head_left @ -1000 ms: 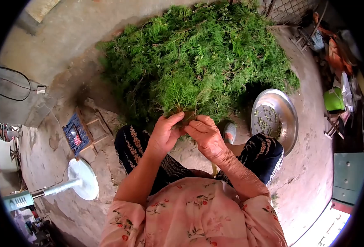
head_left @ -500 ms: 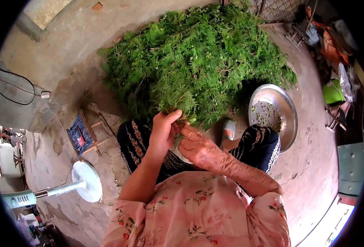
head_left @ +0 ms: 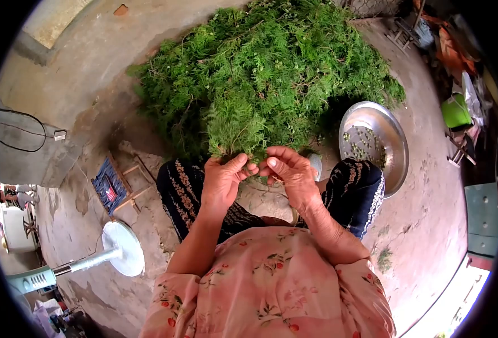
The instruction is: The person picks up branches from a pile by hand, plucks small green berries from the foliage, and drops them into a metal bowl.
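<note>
My left hand (head_left: 222, 179) is closed on the stem end of a leafy green conifer sprig (head_left: 235, 132), which fans out beyond the fingers toward the heap. Close by on the right, my right hand (head_left: 293, 176) has thumb and forefinger pinched together at the sprig's lower edge; what lies between the fingertips is too small to make out. Beyond both hands spreads a big heap of green conifer branches (head_left: 288, 67). A metal basin (head_left: 395, 141) stands right of the heap, with many small green cones or berries (head_left: 364, 145) on its bottom.
A low folding stool (head_left: 111, 186) and a fan's round base (head_left: 126, 248) stand to the left. My knees (head_left: 353, 194) flank the hands. Along the right wall are a green container (head_left: 456, 111), assorted clutter and a pale green cabinet (head_left: 481, 219). A small green tuft (head_left: 384, 259) lies on the floor.
My right hand has moved up and right and turned more upright, its fingertips now at the sprig's edge. My left hand still holds the sprig. The view has shifted slightly.
</note>
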